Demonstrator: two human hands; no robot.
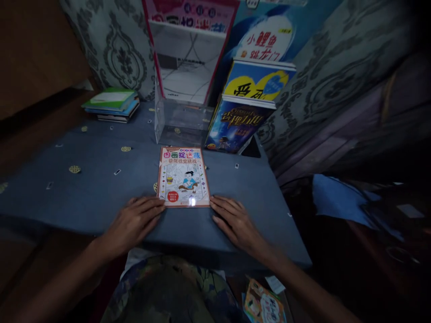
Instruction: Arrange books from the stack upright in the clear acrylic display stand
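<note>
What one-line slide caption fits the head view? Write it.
Both hands, left hand and right hand, rest flat on a blue tablecloth at the near corners of a closed puzzle book.

At twelve o'clock I see the pink display board (190,27) cut off by the top edge. At five o'clock, a booklet (264,305) runs off the bottom; its print is unreadable.

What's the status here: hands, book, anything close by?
Left hand and right hand flat on the table, open, fingertips at the near corners of the activity book. Book lies flat, cover up. Clear acrylic stand just behind it.
</note>
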